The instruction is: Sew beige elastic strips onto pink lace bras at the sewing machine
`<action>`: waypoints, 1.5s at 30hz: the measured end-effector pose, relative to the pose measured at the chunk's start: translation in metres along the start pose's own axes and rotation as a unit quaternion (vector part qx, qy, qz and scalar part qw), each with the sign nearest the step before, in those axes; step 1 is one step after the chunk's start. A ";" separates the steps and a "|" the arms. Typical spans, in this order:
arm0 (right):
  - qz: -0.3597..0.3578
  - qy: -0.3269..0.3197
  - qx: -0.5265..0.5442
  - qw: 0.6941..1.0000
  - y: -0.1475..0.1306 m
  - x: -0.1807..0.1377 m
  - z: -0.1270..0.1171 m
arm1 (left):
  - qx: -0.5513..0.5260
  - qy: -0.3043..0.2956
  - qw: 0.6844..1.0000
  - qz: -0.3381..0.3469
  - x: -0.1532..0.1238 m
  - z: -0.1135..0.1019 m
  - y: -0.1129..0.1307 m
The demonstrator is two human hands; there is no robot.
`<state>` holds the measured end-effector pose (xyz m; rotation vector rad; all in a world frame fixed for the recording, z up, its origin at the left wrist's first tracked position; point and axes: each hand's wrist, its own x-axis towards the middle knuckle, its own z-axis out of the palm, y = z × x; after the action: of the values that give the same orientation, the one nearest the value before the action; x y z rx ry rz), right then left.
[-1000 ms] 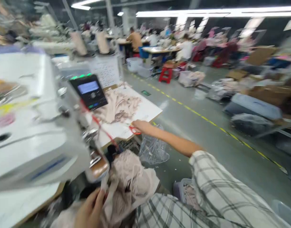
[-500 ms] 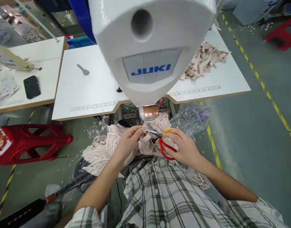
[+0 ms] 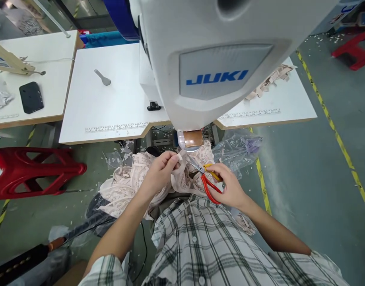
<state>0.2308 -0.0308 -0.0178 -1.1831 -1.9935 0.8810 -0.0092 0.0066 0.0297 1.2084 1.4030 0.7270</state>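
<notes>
My right hand (image 3: 230,186) grips the scissors (image 3: 208,183), which have red and yellow handles. Their blades point up and left toward the pale lace fabric. Between the thumb and fingers of my left hand (image 3: 162,170) is pinched a pale fabric strip (image 3: 180,157). Beige lace garments (image 3: 123,188), which look like bras, lie bunched over my lap and hang below the machine. The white sewing machine head (image 3: 218,79), marked JUKI, stands right above my hands and hides part of the table.
A white table (image 3: 111,103) with printed rulers spans the front; beige strips (image 3: 270,82) lie on its right. A grey spoon-shaped tool (image 3: 103,78) rests on its left. The neighbouring table holds a black phone (image 3: 31,97). Red stool (image 3: 36,171) at left; plastic bag (image 3: 239,149) below the table.
The scissors have drawn back slightly from the left fingertips and their blades are now apart. The left hand still pinches the strip. The view has shifted, so the machine head appears larger and further right.
</notes>
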 end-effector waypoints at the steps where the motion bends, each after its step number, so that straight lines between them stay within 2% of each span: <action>1: -0.004 -0.003 0.002 1.000 -0.001 0.000 0.002 | -0.003 0.002 1.000 -0.005 0.001 -0.001 0.001; 6: 0.013 -0.013 0.027 0.999 -0.004 0.010 0.016 | 0.009 -0.002 0.999 -0.035 0.001 -0.003 0.007; 14: 0.016 -0.004 0.056 0.998 -0.003 0.026 0.031 | 0.017 0.005 0.999 -0.038 0.003 -0.009 0.004; 20: 0.030 -0.005 0.063 0.998 0.001 0.022 0.033 | 0.023 0.021 0.999 -0.039 0.002 -0.013 -0.001; 24: 0.039 0.013 0.045 0.998 0.005 0.012 0.028 | 0.012 0.041 0.999 -0.012 0.002 -0.013 -0.003; 27: 0.049 0.021 0.023 0.998 0.013 0.003 0.013 | 0.026 0.063 0.997 0.021 0.002 -0.015 -0.005; 29: 0.058 0.004 -0.007 0.998 0.022 0.000 -0.003 | 0.109 0.096 0.987 0.061 0.002 -0.018 -0.008; 32: 0.106 -0.003 -0.088 0.990 0.041 0.010 -0.036 | 0.274 0.134 0.943 0.133 0.002 -0.026 -0.011; 34: 0.148 0.029 -0.151 0.977 0.057 0.029 -0.061 | 0.328 0.110 0.925 0.157 0.004 -0.031 -0.009; 35: 0.163 0.054 -0.182 0.968 0.066 0.043 -0.074 | 0.330 0.085 0.928 0.151 0.005 -0.033 -0.006; 38: 0.168 0.112 -0.263 0.943 0.095 0.092 -0.110 | 0.264 -0.027 0.962 0.072 0.009 -0.038 0.006; 41: 0.145 0.085 -0.314 0.935 0.115 0.130 -0.136 | 0.168 -0.141 0.976 0.015 0.014 -0.040 0.016; 43: 0.127 0.090 -0.325 0.933 0.113 0.138 -0.137 | 0.190 -0.148 0.970 0.022 0.016 -0.038 0.016; 45: 0.111 0.129 -0.289 0.942 0.097 0.126 -0.124 | 0.289 -0.085 0.949 0.086 0.016 -0.032 0.011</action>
<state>0.3266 0.1454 -0.0017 -1.7726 -1.9783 0.2027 -0.0345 0.0311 0.0417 1.8227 1.4206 0.3130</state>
